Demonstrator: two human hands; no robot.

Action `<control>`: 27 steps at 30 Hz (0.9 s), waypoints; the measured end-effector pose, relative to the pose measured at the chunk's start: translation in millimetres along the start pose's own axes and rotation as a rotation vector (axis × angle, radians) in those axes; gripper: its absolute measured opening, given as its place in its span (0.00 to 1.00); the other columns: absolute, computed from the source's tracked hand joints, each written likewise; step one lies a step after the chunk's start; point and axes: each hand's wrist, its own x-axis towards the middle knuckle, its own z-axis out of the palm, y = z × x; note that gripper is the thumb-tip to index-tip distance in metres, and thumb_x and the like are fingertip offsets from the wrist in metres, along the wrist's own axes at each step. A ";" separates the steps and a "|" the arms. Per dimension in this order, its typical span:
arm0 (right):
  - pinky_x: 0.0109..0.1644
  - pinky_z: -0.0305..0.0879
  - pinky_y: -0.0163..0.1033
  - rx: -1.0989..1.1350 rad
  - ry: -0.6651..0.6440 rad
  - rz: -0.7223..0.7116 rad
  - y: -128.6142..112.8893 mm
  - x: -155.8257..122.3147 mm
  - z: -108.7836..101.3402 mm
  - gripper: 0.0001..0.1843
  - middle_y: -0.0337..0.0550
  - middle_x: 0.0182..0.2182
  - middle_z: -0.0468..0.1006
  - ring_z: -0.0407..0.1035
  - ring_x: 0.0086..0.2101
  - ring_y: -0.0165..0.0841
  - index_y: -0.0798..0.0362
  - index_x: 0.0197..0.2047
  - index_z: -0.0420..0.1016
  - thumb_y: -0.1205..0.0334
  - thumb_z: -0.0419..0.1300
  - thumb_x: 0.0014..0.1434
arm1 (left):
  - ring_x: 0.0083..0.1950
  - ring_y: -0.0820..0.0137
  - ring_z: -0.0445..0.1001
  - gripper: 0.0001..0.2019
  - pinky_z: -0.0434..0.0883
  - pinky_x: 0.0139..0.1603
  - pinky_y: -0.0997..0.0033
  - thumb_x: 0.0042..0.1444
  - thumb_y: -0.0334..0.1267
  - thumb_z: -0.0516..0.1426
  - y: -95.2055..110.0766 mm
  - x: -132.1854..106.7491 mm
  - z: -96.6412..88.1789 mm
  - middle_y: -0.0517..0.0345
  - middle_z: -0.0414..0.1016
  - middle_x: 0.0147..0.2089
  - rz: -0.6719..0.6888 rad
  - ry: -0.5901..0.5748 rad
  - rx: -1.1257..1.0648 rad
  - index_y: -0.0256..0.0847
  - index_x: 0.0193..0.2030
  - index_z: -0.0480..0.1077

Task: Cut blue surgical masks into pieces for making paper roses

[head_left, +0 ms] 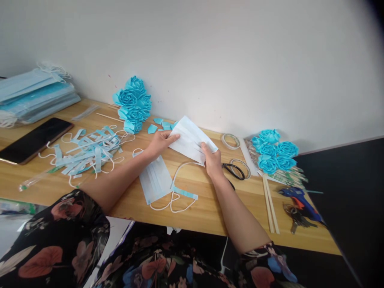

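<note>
Both my hands hold up one pale face mask (192, 138), its white side showing and its pleats running across it. My left hand (162, 144) pinches the left edge, thumb on top. At the right edge, my right hand (212, 159) grips it in the same way. Beneath my hands another blue face mask (156, 180) lies flat on the table. Beside it rests a cut blue strip (185, 193) with white ear loops. Black-handled scissors (235, 171) lie by my right wrist, their blades hidden.
Stacked masks (36, 96) and a phone (33, 140) sit left, near a heap of cut strips (93, 154). Blue paper-like roses (133, 104) stand against the wall; more roses (274, 150) lie right. Tape rolls (230, 141), wooden sticks (270, 206), a glue gun (303, 202) and keys (297, 218) are rightward.
</note>
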 end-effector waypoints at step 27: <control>0.40 0.76 0.43 -0.034 -0.068 0.017 -8.4 -6.4 1.5 0.25 0.48 0.36 0.86 0.79 0.38 0.43 0.57 0.37 0.84 0.45 0.74 0.43 | 0.23 0.75 0.65 0.24 0.63 0.25 0.74 0.48 0.60 0.66 6.6 -1.2 0.7 0.61 0.68 0.21 0.077 0.054 -0.008 0.38 0.25 0.70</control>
